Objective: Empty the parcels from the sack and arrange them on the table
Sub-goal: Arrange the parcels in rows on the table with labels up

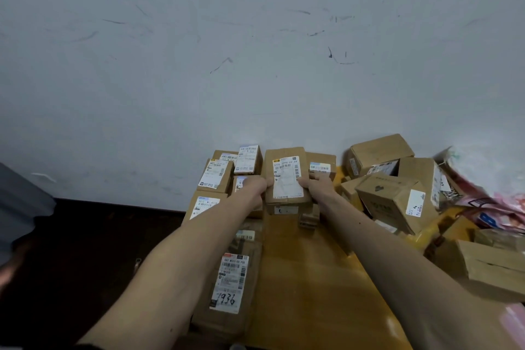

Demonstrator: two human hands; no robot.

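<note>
Head view: two bare forearms reach up the middle of the frame toward a scuffed pale wall (227, 51). The left hand (255, 187) and the right hand (316, 185) each curl their fingers round one side of a brown held parcel (287, 176) with a white label, gripping it between them at the centre of the frame over the far part of the yellow-wood table (309, 278). Whether it is lifted or rests on the box just below it cannot be told. Just left of it, small labelled boxes (216, 177) stand packed together against the wall. At lower centre, beside the left forearm, a long flat parcel (230, 281) lies on the table, its label marked 1936 by hand. At the right, a loose heap of cardboard boxes (395, 196) lies tumbled at mixed angles, and at the right edge of the frame a crumpled pink and red sack (483, 204) touches the heap
</note>
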